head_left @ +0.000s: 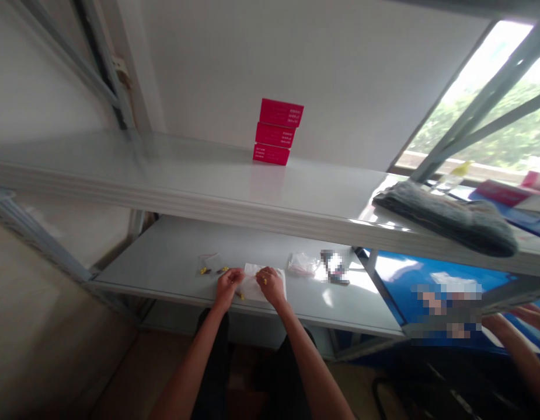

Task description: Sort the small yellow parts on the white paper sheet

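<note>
On the lower grey shelf lies a white sheet (252, 290), cloth or paper. My right hand (272, 286) is over it, fingers curled around a small yellow piece (265, 281) too small to name more exactly. My left hand (227, 287) is at the sheet's left edge, with thumb and fingers drawn together; what they hold, if anything, I cannot make out. A small yellow-and-dark piece (240, 296) lies just beside it. Further left, a clear plastic bag (209, 259) lies with similar small pieces (204, 270) at it.
Right of the sheet lie another clear bag (303, 263) and a blurred-out item (335, 268). The upper shelf (186, 169) overhangs the back, bearing stacked red boxes (274, 135) and a grey fuzzy item (445, 216). Another person's arm (510, 341) is at a blue surface on the right.
</note>
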Available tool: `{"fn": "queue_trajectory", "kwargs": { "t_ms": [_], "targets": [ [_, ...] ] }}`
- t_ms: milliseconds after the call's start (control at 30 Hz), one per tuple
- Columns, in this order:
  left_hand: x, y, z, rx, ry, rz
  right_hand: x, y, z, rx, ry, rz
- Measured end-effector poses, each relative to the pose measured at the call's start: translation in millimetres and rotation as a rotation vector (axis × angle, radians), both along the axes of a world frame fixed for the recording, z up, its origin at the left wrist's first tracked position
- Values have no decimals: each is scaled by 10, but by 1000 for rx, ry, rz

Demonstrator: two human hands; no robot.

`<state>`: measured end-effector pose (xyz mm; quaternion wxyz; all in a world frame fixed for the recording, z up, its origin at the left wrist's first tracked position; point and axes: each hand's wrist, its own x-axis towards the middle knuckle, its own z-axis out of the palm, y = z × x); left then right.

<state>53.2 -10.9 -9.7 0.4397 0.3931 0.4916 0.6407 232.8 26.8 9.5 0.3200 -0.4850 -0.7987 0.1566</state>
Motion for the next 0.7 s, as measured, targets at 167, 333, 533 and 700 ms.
{"fn": "queue_trajectory", "kwargs": {
  "t_ms": [167, 333, 533, 700],
  "targets": [
    [21, -29, 29, 34, 127, -94, 45, -7, 136, -168, 300, 111],
    [13, -17, -12, 43, 178, -122, 42, -40, 201, -214, 336, 212],
    [19, -14, -26, 40, 209, -124, 52, -87, 193, -222, 351, 206],
    [44, -14, -3, 32, 171, -98, 125, -114, 238, -218, 337, 316]
  ]
}}
